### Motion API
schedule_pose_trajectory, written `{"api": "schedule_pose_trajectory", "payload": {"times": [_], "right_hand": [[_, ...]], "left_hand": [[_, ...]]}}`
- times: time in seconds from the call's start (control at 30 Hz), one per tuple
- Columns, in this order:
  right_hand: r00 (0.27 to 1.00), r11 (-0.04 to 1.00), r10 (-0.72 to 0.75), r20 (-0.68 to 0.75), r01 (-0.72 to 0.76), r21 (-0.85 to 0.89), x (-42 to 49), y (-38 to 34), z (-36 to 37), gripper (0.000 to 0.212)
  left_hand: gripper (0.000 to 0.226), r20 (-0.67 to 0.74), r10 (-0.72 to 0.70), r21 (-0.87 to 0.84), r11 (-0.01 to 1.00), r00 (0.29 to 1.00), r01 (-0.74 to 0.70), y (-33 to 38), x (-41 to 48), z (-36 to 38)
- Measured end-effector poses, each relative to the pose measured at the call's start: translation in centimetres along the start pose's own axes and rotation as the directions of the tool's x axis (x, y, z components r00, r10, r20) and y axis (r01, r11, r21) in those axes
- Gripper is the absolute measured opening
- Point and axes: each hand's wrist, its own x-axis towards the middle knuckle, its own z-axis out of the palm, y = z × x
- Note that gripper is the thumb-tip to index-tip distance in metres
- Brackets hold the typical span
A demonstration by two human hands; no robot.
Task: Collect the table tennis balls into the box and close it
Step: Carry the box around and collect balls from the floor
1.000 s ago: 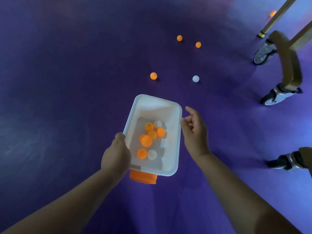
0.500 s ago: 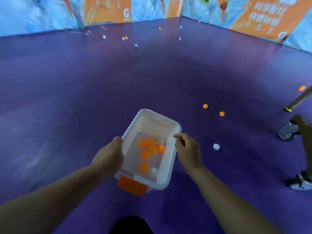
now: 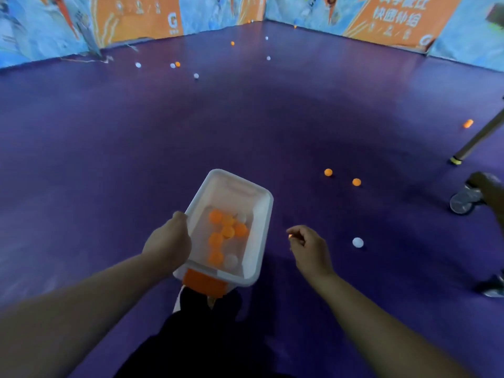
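White box (image 3: pixel 262 214), lid off, holds orange and white balls (image 3: pixel 228 232); left hand (image 3: pixel 167 245) grips its rim; right hand (image 3: pixel 311 249) beside it, loosely curled, empty.

1. The floor (image 3: pixel 245 126) under me is deep purple all over.
2. The box (image 3: pixel 261 230) I carry is white and half see-through, with an orange clip (image 3: pixel 203 285) on its near end.
3. Inside it the balls (image 3: pixel 227 231) are mostly orange, with two white ones among them.
4. On the floor, two orange balls (image 3: pixel 328 172) lie to my right, and a white ball (image 3: pixel 357 242) nearer.
5. Far off are more small white and orange balls (image 3: pixel 177 64).
6. The wall banners (image 3: pixel 141 17) are orange with white print, set between pale blue patterned panels.
7. My trouser leg (image 3: pixel 191 336) is black.
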Motion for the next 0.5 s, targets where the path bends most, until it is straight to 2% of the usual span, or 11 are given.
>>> {"api": "schedule_pose_trajectory", "payload": {"times": [0.1, 0.17, 0.33, 0.43, 0.5], "right_hand": [[0.991, 0.980, 0.136, 0.014, -0.132, -0.150, 3.3, 2.9, -0.3, 0.020], [0.975, 0.945, 0.224, 0.014, -0.213, -0.250, 5.8, 4.7, -0.3, 0.023], [0.898, 0.858, 0.430, 0.094, -0.374, -0.352, 11.2, 10.1, 2.4, 0.029], [0.840, 0.808, 0.518, 0.160, -0.419, -0.413, 14.0, 12.8, 5.2, 0.043], [0.817, 0.781, 0.553, 0.162, -0.441, -0.443, 15.8, 14.2, 7.0, 0.048]], "left_hand": [[0.010, 0.070, 0.024, -0.086, 0.996, 0.997, -0.018, 1.2, 4.3, 1.8], [0.014, 0.119, 0.040, -0.083, 0.996, 0.992, -0.030, 1.6, 7.7, 3.5], [0.014, 0.117, 0.051, -0.093, 0.995, 0.992, -0.040, 1.9, 16.0, 8.3], [0.013, 0.129, 0.035, -0.165, 0.986, 0.991, -0.013, 2.3, 20.4, 10.6], [0.014, 0.125, 0.070, -0.149, 0.987, 0.990, -0.051, 2.4, 23.5, 12.1]]}}
